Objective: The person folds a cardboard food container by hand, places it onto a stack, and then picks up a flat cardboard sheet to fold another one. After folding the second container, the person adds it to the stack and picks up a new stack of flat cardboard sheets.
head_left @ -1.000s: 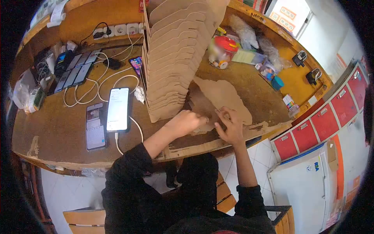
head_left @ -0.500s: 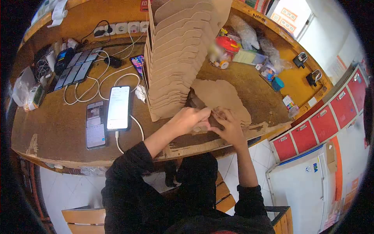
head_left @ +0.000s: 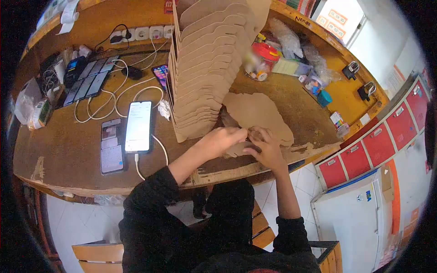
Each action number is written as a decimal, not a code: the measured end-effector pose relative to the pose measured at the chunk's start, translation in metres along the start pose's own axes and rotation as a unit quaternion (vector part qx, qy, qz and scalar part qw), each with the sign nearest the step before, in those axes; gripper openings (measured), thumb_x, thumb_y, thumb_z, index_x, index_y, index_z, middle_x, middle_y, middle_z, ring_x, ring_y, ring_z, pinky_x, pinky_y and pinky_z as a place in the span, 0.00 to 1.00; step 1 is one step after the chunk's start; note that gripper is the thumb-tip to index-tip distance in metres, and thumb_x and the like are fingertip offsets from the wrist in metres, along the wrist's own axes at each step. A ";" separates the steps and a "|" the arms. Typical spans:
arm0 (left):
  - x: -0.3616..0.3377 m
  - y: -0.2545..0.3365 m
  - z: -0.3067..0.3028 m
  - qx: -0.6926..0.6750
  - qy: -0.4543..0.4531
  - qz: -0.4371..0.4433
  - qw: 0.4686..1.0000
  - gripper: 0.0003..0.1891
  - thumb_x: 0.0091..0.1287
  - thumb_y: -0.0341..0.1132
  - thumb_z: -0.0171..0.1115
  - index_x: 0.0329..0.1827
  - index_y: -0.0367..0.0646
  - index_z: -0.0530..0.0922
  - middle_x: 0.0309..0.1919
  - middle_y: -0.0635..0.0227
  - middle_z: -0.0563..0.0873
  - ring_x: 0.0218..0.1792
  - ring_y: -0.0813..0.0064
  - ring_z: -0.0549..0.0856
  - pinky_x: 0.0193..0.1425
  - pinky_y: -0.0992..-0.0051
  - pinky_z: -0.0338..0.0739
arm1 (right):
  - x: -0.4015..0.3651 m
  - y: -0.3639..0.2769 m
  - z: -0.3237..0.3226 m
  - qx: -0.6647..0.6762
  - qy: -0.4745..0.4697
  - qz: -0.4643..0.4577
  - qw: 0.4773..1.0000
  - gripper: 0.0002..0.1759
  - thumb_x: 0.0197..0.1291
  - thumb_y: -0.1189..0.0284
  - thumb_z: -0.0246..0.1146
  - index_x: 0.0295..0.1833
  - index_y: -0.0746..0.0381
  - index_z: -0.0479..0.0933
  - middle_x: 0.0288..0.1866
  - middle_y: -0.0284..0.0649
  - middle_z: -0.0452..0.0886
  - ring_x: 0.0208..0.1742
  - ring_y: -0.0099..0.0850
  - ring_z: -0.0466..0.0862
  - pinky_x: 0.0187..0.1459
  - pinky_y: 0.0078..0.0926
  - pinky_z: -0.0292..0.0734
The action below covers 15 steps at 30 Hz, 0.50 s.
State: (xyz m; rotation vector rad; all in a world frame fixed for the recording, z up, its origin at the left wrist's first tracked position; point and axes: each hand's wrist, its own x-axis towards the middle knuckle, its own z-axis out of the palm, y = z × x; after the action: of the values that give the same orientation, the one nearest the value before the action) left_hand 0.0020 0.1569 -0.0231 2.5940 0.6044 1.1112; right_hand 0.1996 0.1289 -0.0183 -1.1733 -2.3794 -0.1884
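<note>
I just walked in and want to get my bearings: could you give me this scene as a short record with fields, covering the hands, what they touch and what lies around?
Setting: wooden table, seen from above
Left hand: curled at the near edge of a flat cardboard sheet
Right hand: fingers bent, touching the same sheet
Grip: cannot tell whether either hand pinches it
Behind the hands: tall stack of cardboard pieces
Left of the stack: lit phone, two more phones beside it
At the back: red-lidded jar

A single head-worn fisheye camera looks steeply down and forward, close over the surface [head_left: 68,150], both hands near mid-frame.
</note>
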 end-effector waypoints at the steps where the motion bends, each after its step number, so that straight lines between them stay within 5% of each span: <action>1: 0.000 0.001 0.000 0.000 0.000 0.000 1.000 0.08 0.50 0.25 0.53 0.30 0.41 0.64 0.29 0.59 0.76 0.32 0.56 0.78 0.31 0.67 0.71 | 0.000 0.001 0.002 -0.014 0.012 -0.006 1.000 0.18 0.42 0.64 0.63 0.41 0.61 0.75 0.49 0.41 0.69 0.49 0.40 0.67 0.49 0.34 0.64; 4: 0.002 0.003 0.000 -0.038 -0.011 -0.016 0.999 0.09 0.49 0.24 0.55 0.31 0.41 0.65 0.30 0.59 0.74 0.33 0.56 0.76 0.34 0.67 0.71 | -0.002 0.003 0.004 -0.018 0.055 0.018 0.998 0.15 0.41 0.70 0.63 0.39 0.61 0.76 0.46 0.40 0.72 0.46 0.38 0.71 0.46 0.32 0.67; 6: 0.007 0.007 0.000 -0.040 0.130 0.083 0.987 0.10 0.47 0.26 0.58 0.30 0.41 0.66 0.30 0.60 0.72 0.35 0.58 0.75 0.37 0.68 0.70 | -0.004 0.011 0.009 -0.014 0.112 0.014 0.994 0.14 0.40 0.73 0.63 0.38 0.61 0.76 0.44 0.39 0.73 0.44 0.37 0.73 0.44 0.30 0.70; 7: 0.006 0.009 -0.002 -0.040 0.129 0.081 0.987 0.10 0.47 0.26 0.58 0.30 0.41 0.66 0.30 0.60 0.72 0.35 0.58 0.75 0.37 0.68 0.70 | -0.005 0.014 0.012 -0.011 0.169 0.009 0.986 0.14 0.38 0.75 0.63 0.37 0.61 0.76 0.43 0.38 0.75 0.41 0.36 0.75 0.41 0.29 0.72; 12: -0.009 -0.001 0.004 0.123 -0.003 0.071 0.990 0.09 0.46 0.36 0.61 0.27 0.41 0.74 0.33 0.62 0.74 0.37 0.62 0.76 0.38 0.69 0.71 | -0.007 0.024 0.014 -0.037 0.227 0.012 0.973 0.14 0.35 0.77 0.62 0.34 0.61 0.75 0.41 0.37 0.76 0.36 0.35 0.77 0.36 0.27 0.74; 15: -0.011 -0.010 0.012 0.086 -0.092 0.018 0.992 0.08 0.49 0.37 0.58 0.27 0.43 0.77 0.31 0.63 0.76 0.35 0.62 0.78 0.37 0.68 0.73 | -0.008 0.022 0.013 -0.053 0.207 0.006 0.977 0.13 0.35 0.77 0.63 0.33 0.60 0.75 0.42 0.38 0.75 0.35 0.35 0.77 0.34 0.28 0.73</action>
State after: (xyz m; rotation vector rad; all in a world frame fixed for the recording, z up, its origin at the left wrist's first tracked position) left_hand 0.0012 0.1594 -0.0418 2.8236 0.6371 0.8501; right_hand 0.2163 0.1412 -0.0354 -1.0734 -2.0154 -0.5086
